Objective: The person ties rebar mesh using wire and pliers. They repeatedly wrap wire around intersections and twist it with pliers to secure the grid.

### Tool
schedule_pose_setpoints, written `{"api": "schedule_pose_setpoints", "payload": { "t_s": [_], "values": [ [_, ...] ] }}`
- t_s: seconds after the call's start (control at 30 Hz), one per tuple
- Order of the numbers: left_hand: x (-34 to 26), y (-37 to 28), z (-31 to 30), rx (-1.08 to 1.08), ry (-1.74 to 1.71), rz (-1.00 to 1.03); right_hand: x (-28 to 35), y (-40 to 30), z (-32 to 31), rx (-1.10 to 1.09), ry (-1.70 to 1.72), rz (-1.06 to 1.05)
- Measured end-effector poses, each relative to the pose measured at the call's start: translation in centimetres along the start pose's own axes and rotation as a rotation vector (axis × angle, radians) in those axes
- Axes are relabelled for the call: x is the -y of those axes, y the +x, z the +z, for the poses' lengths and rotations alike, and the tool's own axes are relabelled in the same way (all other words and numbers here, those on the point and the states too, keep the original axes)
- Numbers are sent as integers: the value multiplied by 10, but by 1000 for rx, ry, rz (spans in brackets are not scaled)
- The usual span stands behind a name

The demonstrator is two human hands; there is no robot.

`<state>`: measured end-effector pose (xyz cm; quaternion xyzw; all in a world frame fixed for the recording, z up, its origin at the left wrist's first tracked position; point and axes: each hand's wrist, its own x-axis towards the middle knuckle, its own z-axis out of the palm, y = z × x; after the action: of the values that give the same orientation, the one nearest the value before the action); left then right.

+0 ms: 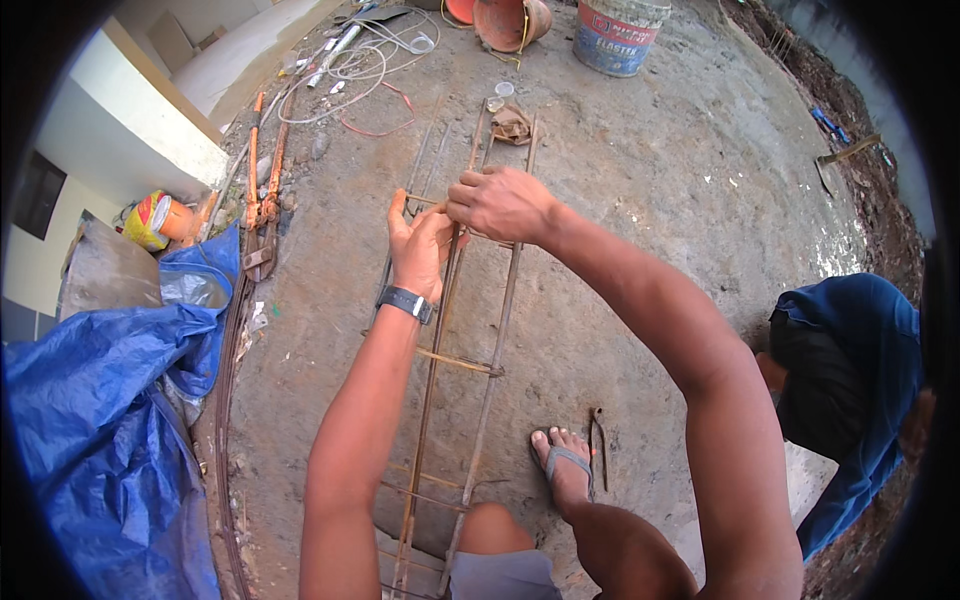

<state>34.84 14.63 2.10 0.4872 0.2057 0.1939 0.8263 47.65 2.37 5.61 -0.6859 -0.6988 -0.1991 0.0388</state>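
Note:
A long rebar cage (495, 330) of thin steel bars, joined by stirrups, lies lengthwise before me. My left hand (418, 251), with a dark watch on the wrist, has its fingers bent around a long bar beside a stirrup; its thumb points up, apart. Just to the right, my right hand (504, 204) curls its fingers on the same joint, touching the left fingertips. Whether a tie wire is pinched there is hidden by the fingers. Pincers (601, 450) with rusty handles lie on the ground, right of my sandalled foot (564, 461).
Orange bolt cutters (256, 202) and a blue tarpaulin (112, 420) lie left, near a wall column (150, 105). Tangled hose (375, 71), a tipped bucket (510, 26) and a paint pail (621, 37) are at the far end. Another person (847, 375) crouches at right. A hoe (844, 161) lies beyond.

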Motion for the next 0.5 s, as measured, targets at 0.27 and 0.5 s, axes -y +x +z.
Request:
{"api": "schedule_pose_setpoints", "payload": {
  "t_s": [0.27, 0.5],
  "values": [
    [22, 16, -4, -134, -15, -121, 14, 17, -11, 204, -36, 128],
    [16, 28, -13, 7, -65, -342, 29, 55, -36, 524, 283, 716]
  ]
}}
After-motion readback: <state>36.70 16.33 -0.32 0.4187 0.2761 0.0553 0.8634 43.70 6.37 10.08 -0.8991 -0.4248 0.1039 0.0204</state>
